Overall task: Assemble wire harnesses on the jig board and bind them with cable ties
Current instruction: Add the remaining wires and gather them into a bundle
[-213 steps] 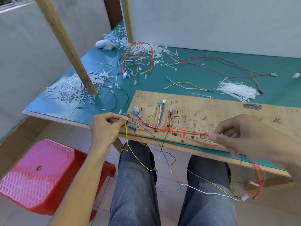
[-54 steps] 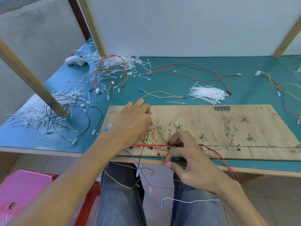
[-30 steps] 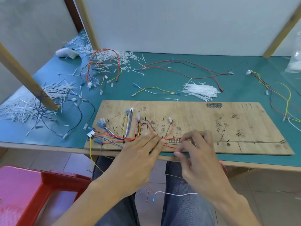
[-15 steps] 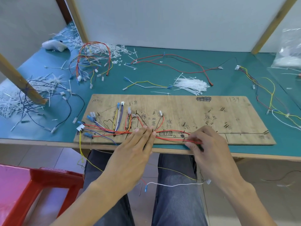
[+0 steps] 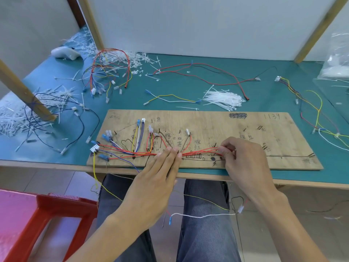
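White wall panels (image 5: 188, 25); teal-topped table (image 5: 188, 87); slanted wooden posts (image 5: 24, 93); red plastic stool (image 5: 56, 205); tiled floor (image 5: 56, 178).

A single wide-angle view looks from the person's head, forward and steeply down over the near edge of the green table (image 5: 273, 103). The jig board (image 5: 236, 140) along that edge fills the middle, close below the lens. Both forearms enter from the bottom, and the left hand (image 5: 153, 186) and right hand (image 5: 245, 163) are near enough that single red wires (image 5: 200, 153) can be told apart. A white partition (image 5: 188, 25) closes the far edge.
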